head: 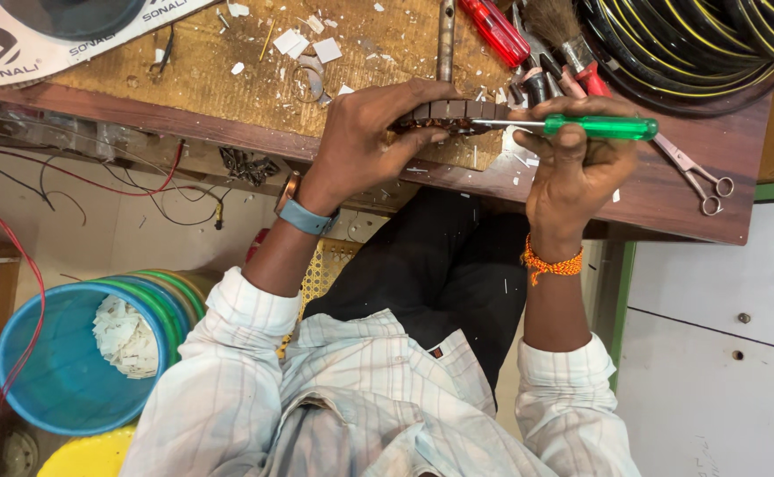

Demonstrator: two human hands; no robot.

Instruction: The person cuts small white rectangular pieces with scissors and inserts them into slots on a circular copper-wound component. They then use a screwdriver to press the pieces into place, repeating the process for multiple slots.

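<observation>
My left hand (371, 137) grips a round slotted metal motor core with copper windings (449, 113), held on edge at the workbench's (228, 132) front edge. My right hand (577, 159) holds a screwdriver with a green translucent handle (600, 127); its metal shaft points left and its tip touches the core's right side. A blue wristband sits on my left wrist, an orange thread on my right.
On the bench lie a red-handled screwdriver (495, 31), a brush (556, 26), scissors (694, 172), a metal rod (445, 35), paper scraps and coils of black-yellow cable (696, 44). Below left stands a blue bucket (69, 371) with loose wires nearby.
</observation>
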